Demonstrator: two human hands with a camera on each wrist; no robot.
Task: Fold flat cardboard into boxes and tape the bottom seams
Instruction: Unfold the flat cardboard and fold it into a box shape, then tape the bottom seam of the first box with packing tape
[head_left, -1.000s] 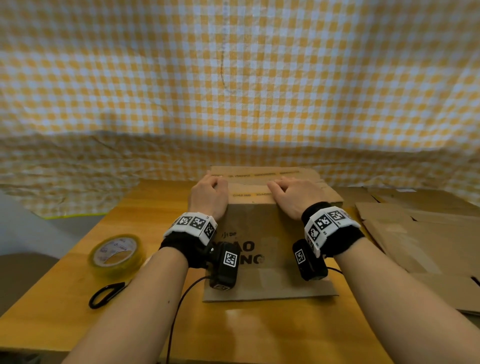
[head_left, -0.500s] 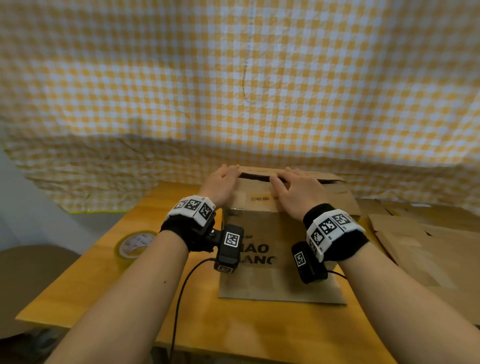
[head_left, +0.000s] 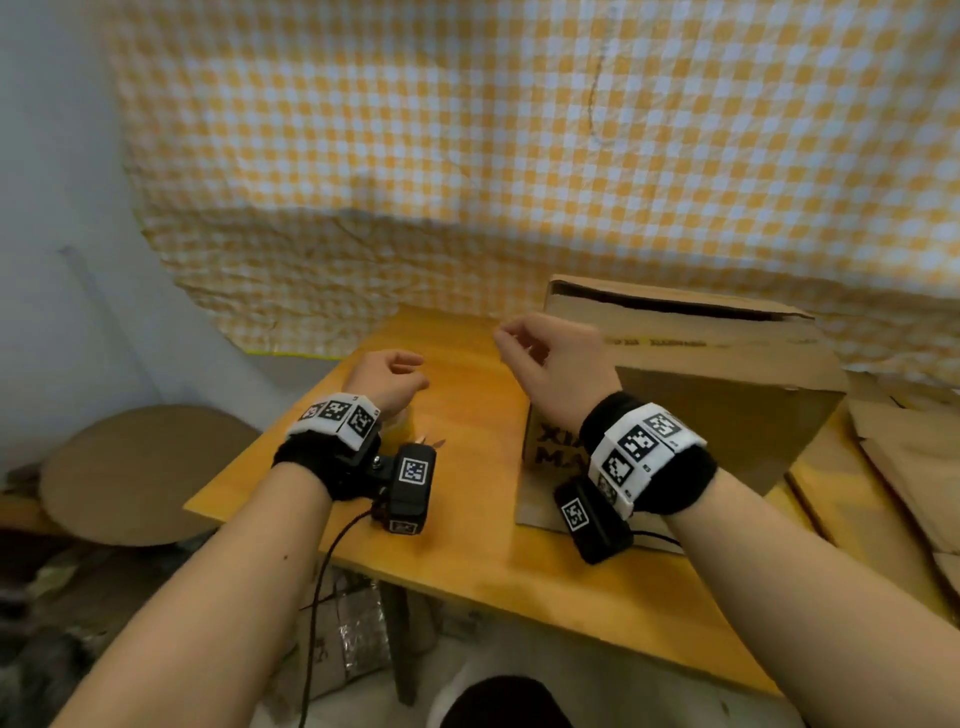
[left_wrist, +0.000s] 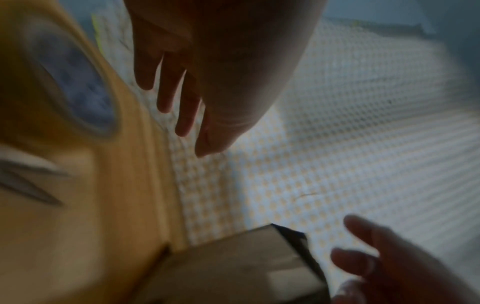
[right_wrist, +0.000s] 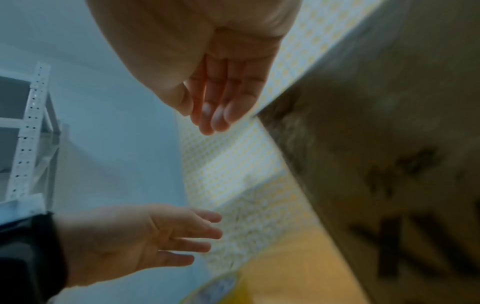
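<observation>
A brown cardboard box (head_left: 717, 395) with black lettering stands upright on the wooden table (head_left: 467, 374), its top flaps slightly apart. My right hand (head_left: 543, 351) hovers just left of the box's upper corner, fingers loosely curled, holding nothing. My left hand (head_left: 389, 376) hangs relaxed and empty over the table's left part, above a yellowish tape roll (left_wrist: 75, 90) and scissor blades (head_left: 431, 444) that peek out beside the wrist. The left wrist view is blurred; it shows straight fingers (left_wrist: 182, 98) and the box (left_wrist: 233, 267). In the right wrist view the fingers (right_wrist: 221, 102) are near the box (right_wrist: 389, 144).
Flat cardboard sheets (head_left: 909, 467) lie at the table's right end. A yellow checked cloth (head_left: 519, 182) hangs behind. A round brown stool top (head_left: 140, 478) stands left of the table below its edge. A white metal shelf (right_wrist: 28, 123) is off to the left.
Both hands came off the box top and moved left, with fingers now relaxed. The box stands opened up at the right. My head view swung left.
</observation>
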